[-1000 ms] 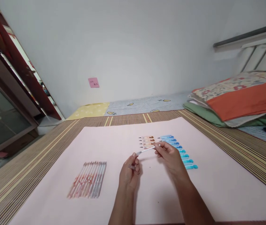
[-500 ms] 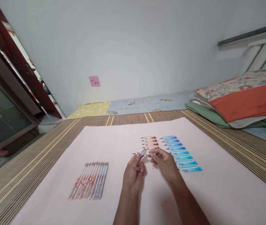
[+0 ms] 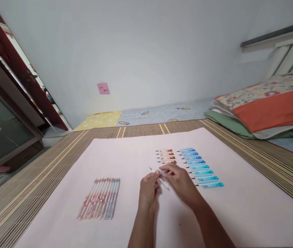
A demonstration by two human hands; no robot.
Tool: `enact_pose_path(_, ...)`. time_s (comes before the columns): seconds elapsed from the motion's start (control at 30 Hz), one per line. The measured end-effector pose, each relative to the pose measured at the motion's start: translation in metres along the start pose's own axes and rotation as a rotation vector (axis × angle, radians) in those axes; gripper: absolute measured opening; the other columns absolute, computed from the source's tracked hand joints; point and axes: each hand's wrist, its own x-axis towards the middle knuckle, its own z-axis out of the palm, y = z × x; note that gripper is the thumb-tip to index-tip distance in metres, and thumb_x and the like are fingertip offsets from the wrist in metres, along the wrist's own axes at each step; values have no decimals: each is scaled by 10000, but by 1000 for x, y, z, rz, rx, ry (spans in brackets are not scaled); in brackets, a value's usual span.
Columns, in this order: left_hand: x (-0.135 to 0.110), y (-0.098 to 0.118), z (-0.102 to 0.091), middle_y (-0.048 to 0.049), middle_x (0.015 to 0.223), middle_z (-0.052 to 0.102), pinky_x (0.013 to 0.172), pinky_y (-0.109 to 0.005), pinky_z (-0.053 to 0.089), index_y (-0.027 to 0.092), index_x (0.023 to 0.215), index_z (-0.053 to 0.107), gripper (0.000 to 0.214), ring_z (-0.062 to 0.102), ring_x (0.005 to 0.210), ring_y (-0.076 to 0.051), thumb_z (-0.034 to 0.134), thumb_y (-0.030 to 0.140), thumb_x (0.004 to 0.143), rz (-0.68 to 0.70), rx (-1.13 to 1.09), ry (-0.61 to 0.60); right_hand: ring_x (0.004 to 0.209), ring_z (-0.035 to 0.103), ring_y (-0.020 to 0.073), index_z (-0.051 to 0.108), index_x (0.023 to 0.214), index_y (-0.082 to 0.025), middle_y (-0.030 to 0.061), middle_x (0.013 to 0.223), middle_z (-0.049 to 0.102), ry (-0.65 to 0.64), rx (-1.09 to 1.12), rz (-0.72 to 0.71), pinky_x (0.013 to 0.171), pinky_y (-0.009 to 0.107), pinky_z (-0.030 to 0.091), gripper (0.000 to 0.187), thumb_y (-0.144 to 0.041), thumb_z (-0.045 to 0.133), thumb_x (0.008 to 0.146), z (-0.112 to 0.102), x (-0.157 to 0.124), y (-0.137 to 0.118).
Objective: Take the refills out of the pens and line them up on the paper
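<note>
A slim white stick with a dark pointed tip, like a pen refill (image 3: 165,184), is pinched in my left hand (image 3: 149,187). It slants from upper left to lower right. My right hand (image 3: 179,179) meets the left one, its fingertips closed on a small pale translucent piece (image 3: 163,171), mostly hidden by the fingers. Just beyond the hands lie several brown-and-white pen-like sticks (image 3: 165,158) with dark tips, stacked in a column. To the right is a longer column of blue and turquoise ones (image 3: 202,172).
Clear-barrelled pens with reddish and grey parts (image 3: 100,199) lie side by side at left on the pale pink sheet (image 3: 66,213). A striped mat (image 3: 66,148) lies beneath. Folded bedding (image 3: 270,103) sits at back right; a pink note (image 3: 103,88) is on the wall.
The white stick has turned from nearly level to slanting, its rear end now pointing down toward me. My right fingers have moved closer to the left hand.
</note>
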Motion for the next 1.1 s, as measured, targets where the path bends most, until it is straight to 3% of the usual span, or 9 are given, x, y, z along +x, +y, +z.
enact_pose_path(0.13, 1, -2, 0, -27, 612, 622, 427, -197, 230, 109, 691, 735, 531, 359, 442, -34, 924, 585, 552, -41, 5, 18, 950, 652, 208, 735, 951, -238, 46, 988, 697, -20, -151, -70, 863, 346, 504, 209, -247, 528, 918, -11, -1, 6)
enact_pose_path(0.3, 4, 7, -3, -134, 839, 764, 408, -186, 268, 92, 827, 787, 411, 378, 423, -22, 886, 424, 606, -75, -48, 181, 980, 625, 246, 737, 913, -238, 62, 991, 661, 257, -278, 3, 902, 390, 488, 182, -250, 568, 849, -34, 15, 36)
enact_pose_path(0.4, 6, 12, -7, -161, 883, 782, 399, -180, 262, 87, 860, 782, 306, 377, 411, -20, 811, 290, 633, -61, -71, 178, 980, 615, 256, 741, 889, -230, 72, 984, 645, 346, -295, 41, 899, 396, 483, 185, -271, 567, 841, -37, 31, 50)
enact_pose_path(0.63, 7, 12, -11, -134, 851, 794, 386, -166, 260, 143, 787, 622, 150, 382, 372, -24, 690, 116, 656, -48, -131, 177, 915, 618, 203, 717, 857, -227, 31, 942, 666, 147, -364, 130, 826, 306, 437, 180, -154, 561, 805, -17, 41, 70)
enact_pose_path(0.77, 7, 15, -10, -106, 791, 782, 383, -162, 255, 195, 781, 478, 256, 389, 370, -35, 679, 53, 709, -43, -231, 253, 897, 609, 182, 708, 860, -219, 22, 943, 701, 58, -528, 156, 795, 284, 376, 182, -92, 581, 837, -15, 38, 75)
enact_pose_path(0.9, 7, 20, -9, -142, 876, 788, 382, -166, 259, 173, 845, 508, 163, 398, 382, -36, 617, 52, 834, -62, -292, 234, 895, 589, 198, 701, 840, -212, 36, 924, 703, 15, -723, 139, 768, 296, 327, 156, -76, 628, 865, -16, 40, 71)
enact_pose_path(1.1, 5, 23, -8, -161, 948, 782, 392, -168, 307, 161, 732, 512, 223, 407, 404, -26, 592, 78, 922, -69, -357, 204, 936, 565, 235, 706, 870, -205, 78, 969, 677, 30, -876, 102, 757, 322, 308, 115, -100, 661, 881, -15, 43, 70)
